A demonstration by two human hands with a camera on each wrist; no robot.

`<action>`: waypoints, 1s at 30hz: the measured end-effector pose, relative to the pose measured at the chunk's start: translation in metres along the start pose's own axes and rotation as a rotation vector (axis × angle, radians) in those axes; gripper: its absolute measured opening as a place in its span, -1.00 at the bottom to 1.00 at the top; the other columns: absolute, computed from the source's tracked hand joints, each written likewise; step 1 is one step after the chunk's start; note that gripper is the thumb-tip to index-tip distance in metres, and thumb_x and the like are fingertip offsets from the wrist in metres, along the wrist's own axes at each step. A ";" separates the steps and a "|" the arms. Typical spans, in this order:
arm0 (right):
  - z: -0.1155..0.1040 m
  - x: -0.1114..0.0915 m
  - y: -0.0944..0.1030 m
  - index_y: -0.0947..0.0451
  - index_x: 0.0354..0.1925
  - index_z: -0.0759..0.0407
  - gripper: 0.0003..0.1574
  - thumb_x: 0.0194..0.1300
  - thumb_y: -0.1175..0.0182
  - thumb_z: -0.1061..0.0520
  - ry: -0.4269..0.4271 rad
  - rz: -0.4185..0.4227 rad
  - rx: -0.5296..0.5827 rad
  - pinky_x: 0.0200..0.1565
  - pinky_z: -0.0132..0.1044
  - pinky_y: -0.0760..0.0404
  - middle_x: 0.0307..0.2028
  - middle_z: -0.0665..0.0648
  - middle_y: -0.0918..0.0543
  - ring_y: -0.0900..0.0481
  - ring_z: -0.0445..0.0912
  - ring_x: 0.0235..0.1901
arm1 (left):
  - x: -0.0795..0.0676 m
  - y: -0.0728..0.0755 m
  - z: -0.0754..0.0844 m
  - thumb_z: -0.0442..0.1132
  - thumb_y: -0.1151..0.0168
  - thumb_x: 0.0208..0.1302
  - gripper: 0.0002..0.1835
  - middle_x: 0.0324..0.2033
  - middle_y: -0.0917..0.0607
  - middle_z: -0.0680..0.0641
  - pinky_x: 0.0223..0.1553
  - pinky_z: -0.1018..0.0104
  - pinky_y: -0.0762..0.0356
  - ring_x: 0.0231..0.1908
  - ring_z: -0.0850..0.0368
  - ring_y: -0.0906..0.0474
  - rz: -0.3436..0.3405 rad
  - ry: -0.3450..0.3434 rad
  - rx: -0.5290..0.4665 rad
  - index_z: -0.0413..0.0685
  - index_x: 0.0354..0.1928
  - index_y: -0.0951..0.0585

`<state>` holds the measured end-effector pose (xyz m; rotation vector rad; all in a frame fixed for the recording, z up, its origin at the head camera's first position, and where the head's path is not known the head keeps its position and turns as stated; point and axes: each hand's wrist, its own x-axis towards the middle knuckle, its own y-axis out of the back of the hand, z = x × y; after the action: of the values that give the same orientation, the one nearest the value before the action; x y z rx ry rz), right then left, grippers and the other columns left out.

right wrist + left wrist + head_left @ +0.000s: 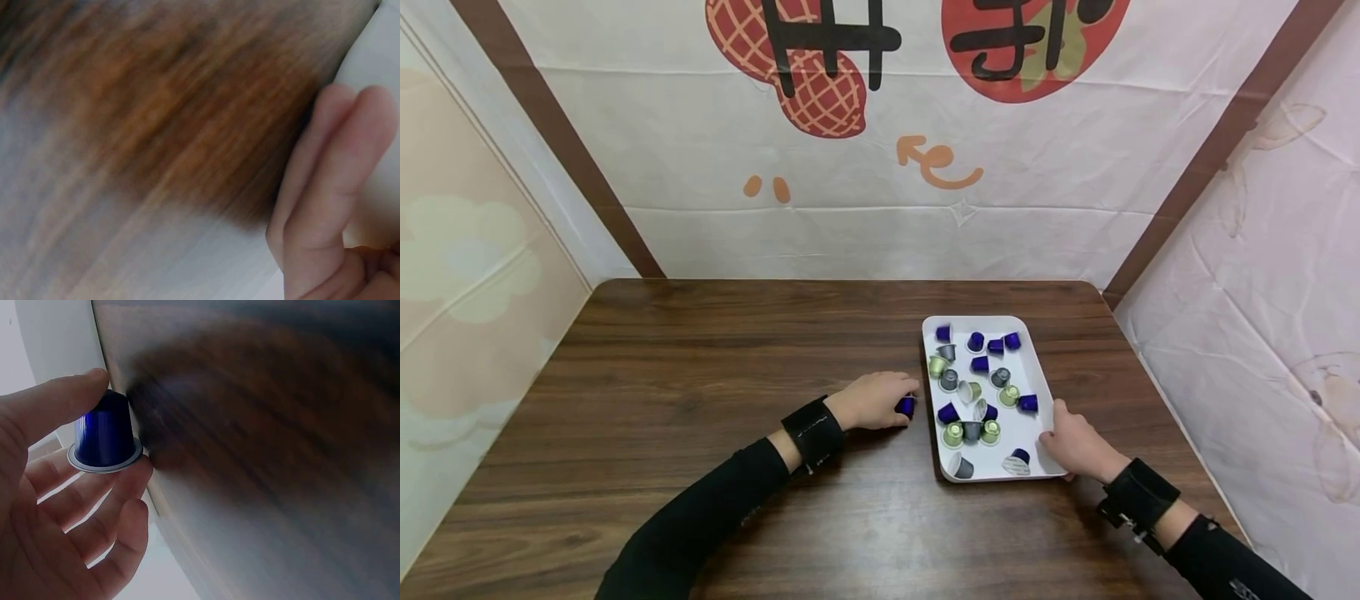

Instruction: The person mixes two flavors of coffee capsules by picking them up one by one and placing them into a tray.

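Note:
Between thumb and fingers, my left hand [874,400] pinches a dark blue coffee capsule [105,432] with a silver rim, just above the table and left of the white tray [1026,367]. The left wrist view shows the thumb at its narrow end and fingertips at its rim. My right hand [1078,442] grips the tray's right edge near the front corner, thumb over the rim. In the right wrist view, its fingers [331,187] lie against the tray's outer side. Blue, green and grey capsules lie scattered in the tray, such as a green capsule [952,434] and a grey capsule [949,380].
The brown wooden table [715,358] extends left of and in front of the tray. A printed cloth [865,242] hangs behind its back edge. Pale cloth walls [1262,333] stand at both sides.

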<state>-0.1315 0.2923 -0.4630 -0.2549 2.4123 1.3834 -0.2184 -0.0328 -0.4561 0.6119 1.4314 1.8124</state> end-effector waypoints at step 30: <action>-0.001 -0.001 0.003 0.11 0.21 0.57 -0.33 0.31 0.04 0.26 0.019 -0.012 -0.006 -0.71 -0.22 -0.49 -0.25 0.55 -0.42 -0.50 -0.04 -0.74 | -0.003 0.047 0.004 -0.22 -0.09 0.27 -0.76 -0.25 -0.50 0.11 -0.38 0.38 -0.38 -0.40 0.23 -0.40 0.117 0.080 -0.191 -0.03 -0.03 -0.52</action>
<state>-0.1312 0.2931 -0.4601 -0.2847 2.4181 1.3899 -0.2251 -0.0377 -0.4100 0.5395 1.2767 2.0580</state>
